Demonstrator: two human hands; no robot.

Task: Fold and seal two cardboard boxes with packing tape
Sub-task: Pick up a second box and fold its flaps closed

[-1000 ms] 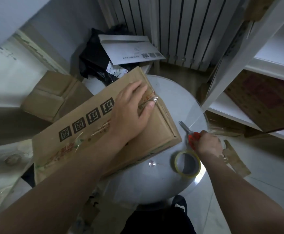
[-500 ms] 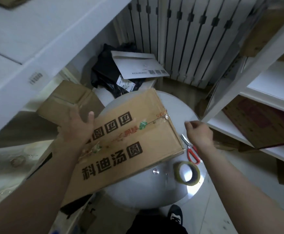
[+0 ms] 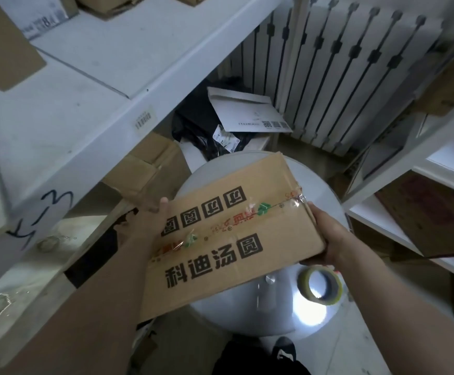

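I hold one cardboard box (image 3: 228, 234) over the round table (image 3: 247, 315). My left hand (image 3: 150, 220) grips its left end, thumb on top, and my right hand (image 3: 325, 234) clasps its right end. Taped flaps hide its inside. One tape roll (image 3: 319, 285) lies on the table just below my right hand.

Held over the round desk (image 3: 247, 315), a box (image 3: 234, 234) hides most of it, leaving open surface at 6 o'clock, just beside a tape roll (image 3: 303, 283) at 4. The left shelf (image 3: 106, 85) overhangs from 9 to 11 o'clock, and the right shelf (image 3: 409, 155) presses in at 3. A black bag (image 3: 193, 123) and a radiator (image 3: 342, 71) close off 12.
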